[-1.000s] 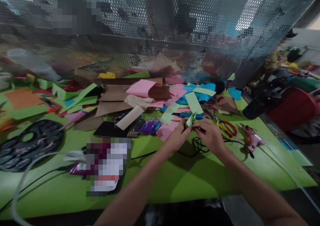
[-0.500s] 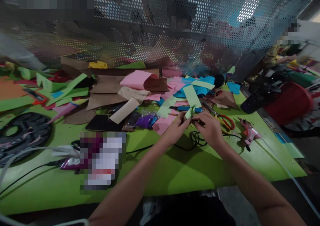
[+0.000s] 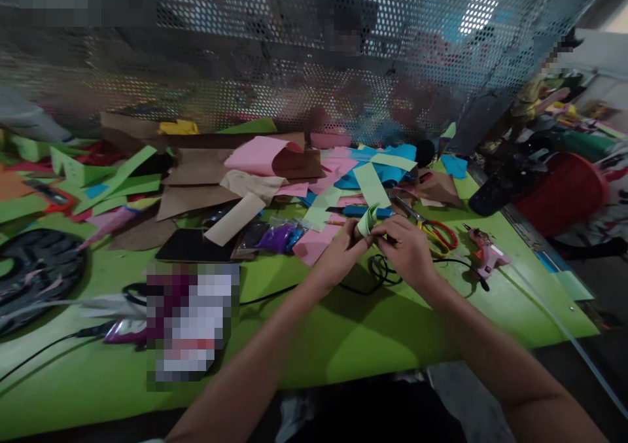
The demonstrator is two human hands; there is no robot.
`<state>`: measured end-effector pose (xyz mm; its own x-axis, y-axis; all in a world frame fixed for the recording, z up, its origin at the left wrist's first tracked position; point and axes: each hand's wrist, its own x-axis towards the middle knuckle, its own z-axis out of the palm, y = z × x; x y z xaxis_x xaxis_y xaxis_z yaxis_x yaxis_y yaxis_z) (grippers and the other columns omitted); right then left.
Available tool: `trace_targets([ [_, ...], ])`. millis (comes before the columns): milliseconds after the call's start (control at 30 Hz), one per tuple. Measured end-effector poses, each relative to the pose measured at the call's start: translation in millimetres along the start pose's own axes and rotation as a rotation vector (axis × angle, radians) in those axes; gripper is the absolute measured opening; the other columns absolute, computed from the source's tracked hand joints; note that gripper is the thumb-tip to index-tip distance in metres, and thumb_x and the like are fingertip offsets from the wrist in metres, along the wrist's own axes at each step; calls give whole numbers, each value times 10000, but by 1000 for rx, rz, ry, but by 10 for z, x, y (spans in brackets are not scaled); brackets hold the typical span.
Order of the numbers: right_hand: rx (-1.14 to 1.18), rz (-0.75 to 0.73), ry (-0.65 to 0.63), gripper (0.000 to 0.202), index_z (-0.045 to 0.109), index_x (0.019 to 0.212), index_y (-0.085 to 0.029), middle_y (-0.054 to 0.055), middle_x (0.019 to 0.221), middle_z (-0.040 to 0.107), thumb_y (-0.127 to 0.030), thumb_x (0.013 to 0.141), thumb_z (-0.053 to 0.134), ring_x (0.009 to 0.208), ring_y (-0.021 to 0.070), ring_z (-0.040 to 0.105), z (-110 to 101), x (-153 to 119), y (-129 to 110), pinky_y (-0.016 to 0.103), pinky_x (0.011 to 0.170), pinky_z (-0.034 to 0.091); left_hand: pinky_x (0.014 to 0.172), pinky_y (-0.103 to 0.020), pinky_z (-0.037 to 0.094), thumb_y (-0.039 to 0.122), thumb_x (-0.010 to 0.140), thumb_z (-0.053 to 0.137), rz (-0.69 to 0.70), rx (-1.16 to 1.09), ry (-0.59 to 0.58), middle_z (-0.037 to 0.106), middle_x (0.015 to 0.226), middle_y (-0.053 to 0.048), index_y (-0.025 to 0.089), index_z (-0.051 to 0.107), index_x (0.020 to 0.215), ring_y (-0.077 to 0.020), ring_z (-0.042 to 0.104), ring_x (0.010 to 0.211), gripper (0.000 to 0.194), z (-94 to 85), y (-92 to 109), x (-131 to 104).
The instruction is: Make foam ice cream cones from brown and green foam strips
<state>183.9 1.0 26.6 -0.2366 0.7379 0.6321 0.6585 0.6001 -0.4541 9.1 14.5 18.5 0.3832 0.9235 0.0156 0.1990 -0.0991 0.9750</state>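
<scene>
A small piece of light green paper (image 3: 367, 220), rolled and folded, is held up between my two hands above the table. My left hand (image 3: 347, 250) grips its lower left side with closed fingers. Against its right edge, the fingers of my right hand (image 3: 405, 241) are pinched together. Just behind the hands lies a blue utility knife (image 3: 360, 211). Scissors with red and yellow handles (image 3: 440, 237) rest to the right of my right hand. A black cord (image 3: 380, 273) is looped on the table below the hands.
A pink glue gun (image 3: 489, 253) lies on the green table (image 3: 373, 345) at right. Pink paper (image 3: 258, 155), brown paper (image 3: 196, 168) and other scraps pile along the perforated metal panel (image 3: 275, 57). A black round tray (image 3: 44, 279) sits at left. A person (image 3: 532, 106) is at far right.
The view has shifted slightly, so the table things at left appear farther left. Both hands stay on the green paper, with little change in their grip.
</scene>
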Motion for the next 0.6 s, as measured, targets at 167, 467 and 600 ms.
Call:
trace_targets([
  [167,6,5,2,142,715,855,-224,34,847,709,-109,909,650,804,184,674,13,-5,-14,286,723,516,865,-300,425,434,908,517,15,32,20,498,892,16,219,471,987,-173,486,895,234,7,-43,13],
  [467,-40,23,-9,97,694,861,-219,45,870,697,-153,916,649,831,192,668,19,-6,-15,294,728,502,873,-291,406,378,927,462,44,17,26,502,913,10,227,453,968,-163,472,891,157,22,-64,10],
  [600,-56,26,-5,90,676,853,-210,47,859,683,-152,910,637,786,189,645,15,-3,-26,294,692,484,873,-282,401,338,930,458,42,-46,37,501,924,9,223,462,974,-153,464,879,123,41,-75,14],
])
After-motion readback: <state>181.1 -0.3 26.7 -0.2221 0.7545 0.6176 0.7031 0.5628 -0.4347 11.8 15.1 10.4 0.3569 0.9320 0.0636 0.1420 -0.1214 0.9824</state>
